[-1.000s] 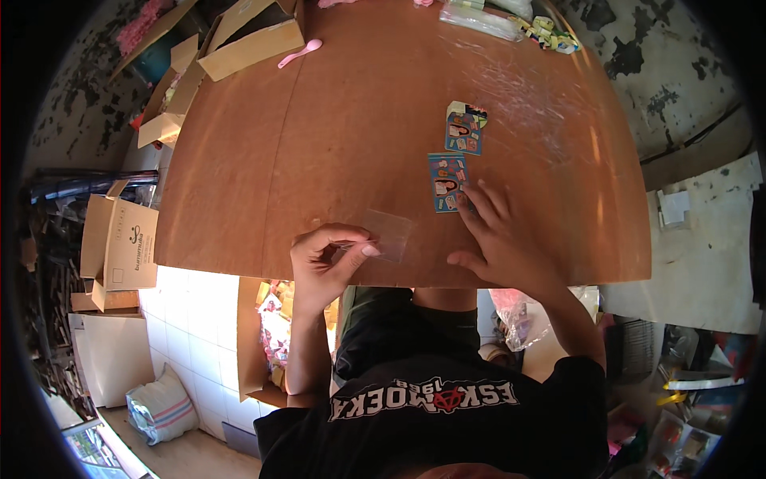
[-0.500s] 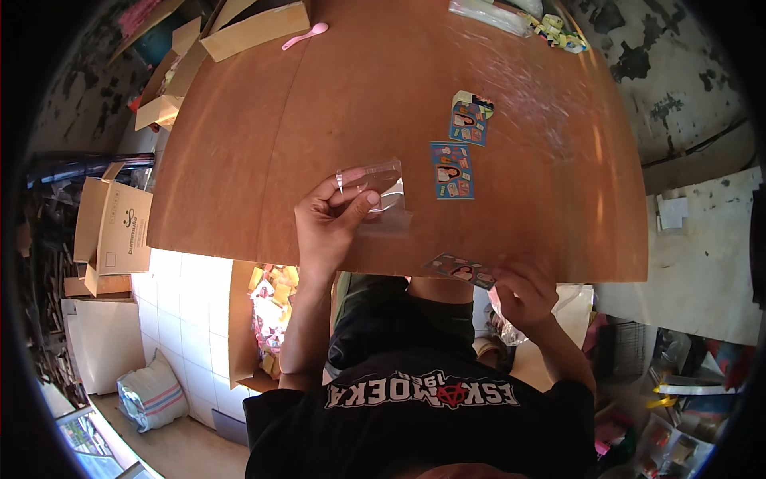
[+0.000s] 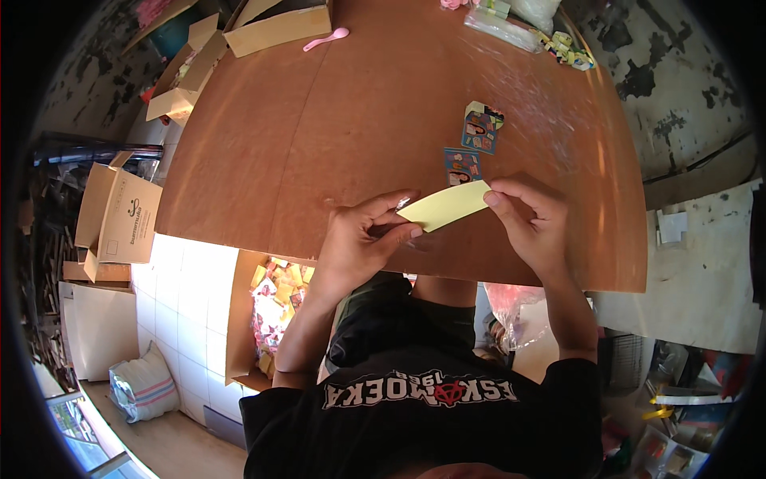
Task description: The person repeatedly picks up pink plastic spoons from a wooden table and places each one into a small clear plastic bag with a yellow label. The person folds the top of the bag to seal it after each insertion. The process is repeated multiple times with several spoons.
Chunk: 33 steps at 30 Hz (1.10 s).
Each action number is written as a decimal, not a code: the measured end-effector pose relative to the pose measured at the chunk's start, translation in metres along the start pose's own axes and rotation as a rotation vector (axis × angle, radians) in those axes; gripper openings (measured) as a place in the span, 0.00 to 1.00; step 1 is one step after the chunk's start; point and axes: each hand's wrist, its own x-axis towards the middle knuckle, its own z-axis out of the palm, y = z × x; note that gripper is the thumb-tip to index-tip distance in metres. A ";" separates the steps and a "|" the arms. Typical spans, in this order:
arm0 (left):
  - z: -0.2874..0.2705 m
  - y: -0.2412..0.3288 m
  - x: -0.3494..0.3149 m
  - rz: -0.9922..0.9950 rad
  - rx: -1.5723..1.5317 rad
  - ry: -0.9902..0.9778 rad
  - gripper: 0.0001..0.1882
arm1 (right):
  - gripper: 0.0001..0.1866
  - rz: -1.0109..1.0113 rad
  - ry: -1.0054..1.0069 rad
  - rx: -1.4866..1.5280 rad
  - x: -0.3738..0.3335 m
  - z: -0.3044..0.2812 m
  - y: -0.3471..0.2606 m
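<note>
A card (image 3: pixel 447 206) with its plain pale-yellow side showing is held slanted above the near part of the table. My right hand (image 3: pixel 533 219) pinches its right end between thumb and fingers. At the other end my left hand (image 3: pixel 357 243) is closed, thumb and fingers around the card's left edge. A clear plastic sleeve (image 3: pixel 404 203) glints at those left fingers, mostly hidden by the hand and card. Just beyond the held card lies a blue printed card (image 3: pixel 461 164), partly covered by it. Farther off rests another blue printed card (image 3: pixel 480 137), with yellowish pieces at its far end.
Clear plastic film (image 3: pixel 531 120) lies over the table's right side. A pink spoon (image 3: pixel 327 38) and an open cardboard box (image 3: pixel 279 32) are at the far left. Below the near edge stands a box of small colourful packets (image 3: pixel 279 299). Plastic packs (image 3: pixel 503 30) sit at the far right.
My right hand has brought the printed card up and left to my left hand, and its yellow side now shows. The plastic sleeve is now largely hidden.
</note>
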 end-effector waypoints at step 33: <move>0.003 0.002 -0.012 0.182 0.225 0.010 0.15 | 0.11 -0.091 -0.419 -0.045 -0.009 0.035 0.000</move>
